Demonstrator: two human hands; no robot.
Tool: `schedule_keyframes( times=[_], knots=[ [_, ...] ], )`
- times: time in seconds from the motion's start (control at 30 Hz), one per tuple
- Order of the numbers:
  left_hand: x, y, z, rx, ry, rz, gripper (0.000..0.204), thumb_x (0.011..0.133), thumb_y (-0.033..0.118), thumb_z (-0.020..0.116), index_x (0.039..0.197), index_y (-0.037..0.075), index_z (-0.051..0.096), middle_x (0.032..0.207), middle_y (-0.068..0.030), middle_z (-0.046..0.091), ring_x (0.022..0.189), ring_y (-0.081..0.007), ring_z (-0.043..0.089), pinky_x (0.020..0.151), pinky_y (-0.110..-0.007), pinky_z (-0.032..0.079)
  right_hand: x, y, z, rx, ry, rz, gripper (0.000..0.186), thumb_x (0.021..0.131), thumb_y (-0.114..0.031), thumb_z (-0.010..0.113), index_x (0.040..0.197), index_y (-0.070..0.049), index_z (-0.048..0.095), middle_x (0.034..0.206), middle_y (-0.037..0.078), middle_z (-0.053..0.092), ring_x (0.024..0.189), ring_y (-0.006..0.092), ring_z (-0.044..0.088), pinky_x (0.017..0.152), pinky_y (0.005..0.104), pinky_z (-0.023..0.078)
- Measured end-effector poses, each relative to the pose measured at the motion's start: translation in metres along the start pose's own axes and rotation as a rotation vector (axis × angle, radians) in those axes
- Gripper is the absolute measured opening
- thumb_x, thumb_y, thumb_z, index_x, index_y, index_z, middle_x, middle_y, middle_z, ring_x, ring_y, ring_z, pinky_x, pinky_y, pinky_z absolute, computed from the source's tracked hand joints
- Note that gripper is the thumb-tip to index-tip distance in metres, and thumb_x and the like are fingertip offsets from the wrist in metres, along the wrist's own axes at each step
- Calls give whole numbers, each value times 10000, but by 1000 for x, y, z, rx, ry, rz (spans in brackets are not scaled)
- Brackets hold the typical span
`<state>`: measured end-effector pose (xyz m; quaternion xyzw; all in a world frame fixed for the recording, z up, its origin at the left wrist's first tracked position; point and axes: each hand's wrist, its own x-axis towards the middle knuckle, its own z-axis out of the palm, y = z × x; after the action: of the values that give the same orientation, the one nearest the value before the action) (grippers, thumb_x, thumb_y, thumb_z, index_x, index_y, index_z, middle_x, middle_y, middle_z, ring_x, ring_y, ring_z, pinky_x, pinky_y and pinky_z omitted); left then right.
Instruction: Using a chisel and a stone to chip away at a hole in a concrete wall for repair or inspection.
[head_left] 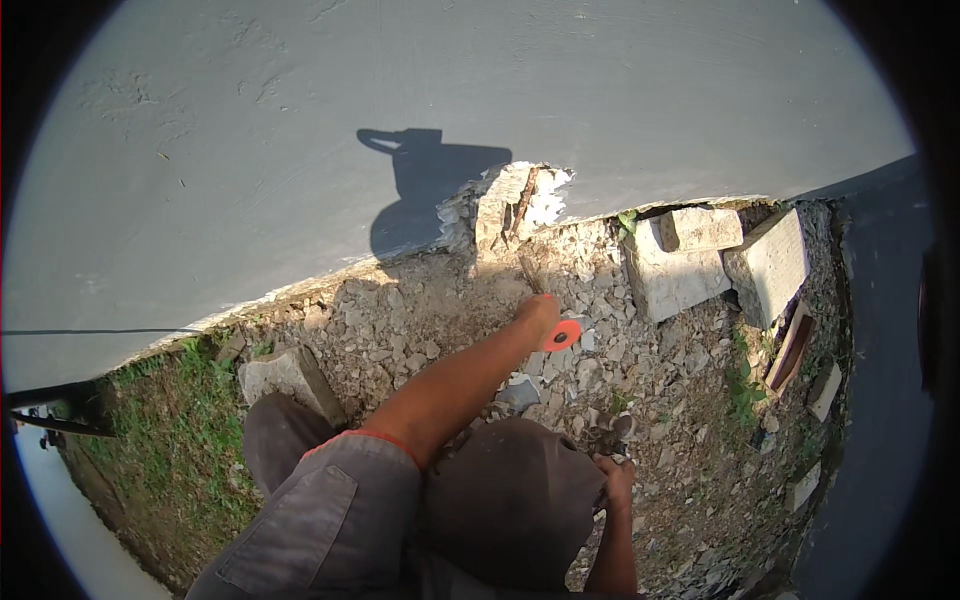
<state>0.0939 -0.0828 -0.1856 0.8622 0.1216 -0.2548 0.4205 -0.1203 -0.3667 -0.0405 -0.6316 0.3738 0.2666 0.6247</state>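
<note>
Your left hand [541,312] wraps chisel [530,275] below orange guard [563,335], over rubble [640,375], near wall's broken patch [494,212]. Chisel likely stiff, weighty, tough; grip shaft beneath guard. Right hand [618,480] beside your knee [520,480]; can't tell whether closed on anything.

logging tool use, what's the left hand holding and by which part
The left hand holds a chisel-like tool by its shaft, beside the orange disc.
</note>
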Motion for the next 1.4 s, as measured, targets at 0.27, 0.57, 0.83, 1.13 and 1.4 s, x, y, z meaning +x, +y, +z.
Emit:
schedule_keyframes(
  times=[0.27,0.57,0.83,1.13,1.4],
  knots=[
    [-173,77,-88,-878,-241,-343,253,887,275,593,895,24,561,710,-37,543,561,-131,525,499,-292,460,3,-131,20,-846,382,-965,285,856,-118,599,1092,31,544,1086,227,545,1047,402,497,927,453,387],
    [-317,29,-167,-681,-184,-294,182,892,192,604,905,16,561,714,-46,606,627,-131,611,579,-275,513,167,-161,233,-963,-175,-1165,323,871,-104,487,1175,-4,530,1171,227,543,1106,369,514,928,425,425],
    [-387,-1,-173,-591,20,-340,138,892,157,602,882,25,567,693,-32,609,615,-100,585,580,-264,477,129,-166,259,-1196,-259,-632,479,805,-205,568,1240,-19,497,1377,235,362,1244,379,387,979,417,407],
    [-424,-53,-139,-611,81,-316,136,867,146,623,857,21,571,703,-11,584,634,-72,531,565,-249,435,163,-139,254,-1314,-326,-947,531,838,-239,529,1311,-14,436,1407,178,373,1331,351,284,1112,442,195],
    [-419,-53,-148,-631,97,-295,142,877,157,613,859,20,582,678,-5,586,578,-65,524,523,-247,429,53,-151,223,-898,-614,-842,245,832,-164,574,1030,-45,655,933,193,661,881,327,632,816,430,490]
  ],
)
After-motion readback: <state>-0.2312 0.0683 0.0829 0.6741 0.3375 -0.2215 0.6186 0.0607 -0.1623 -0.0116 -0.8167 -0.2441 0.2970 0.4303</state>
